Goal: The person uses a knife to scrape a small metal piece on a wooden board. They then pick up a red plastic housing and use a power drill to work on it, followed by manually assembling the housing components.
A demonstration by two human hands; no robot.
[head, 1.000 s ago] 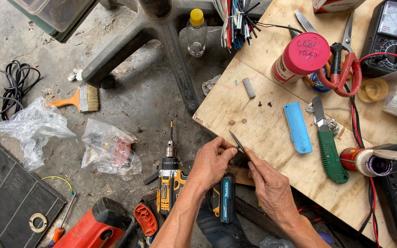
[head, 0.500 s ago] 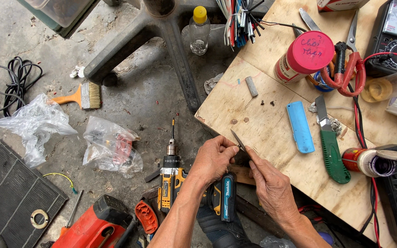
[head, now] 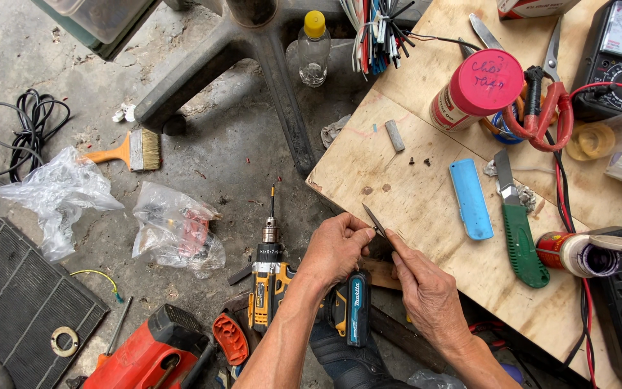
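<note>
Single head-worn view, looking almost straight down from above the person's forearms. Near range: both hands sit low centre. Concrete floor [head: 239,158] fills the left half; the plywood table [head: 426,209] runs off the right and top edges.

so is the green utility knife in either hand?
No, the green utility knife lies untouched on the plywood board, right of the blue case.

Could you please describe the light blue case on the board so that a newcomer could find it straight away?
Start at the plywood board on the right. Near its middle, beside the green utility knife, lies the blue case, beyond the right hand. It is the only flat, plain, light blue slab with rounded ends; the knife next to it is green with a metal blade.
</note>
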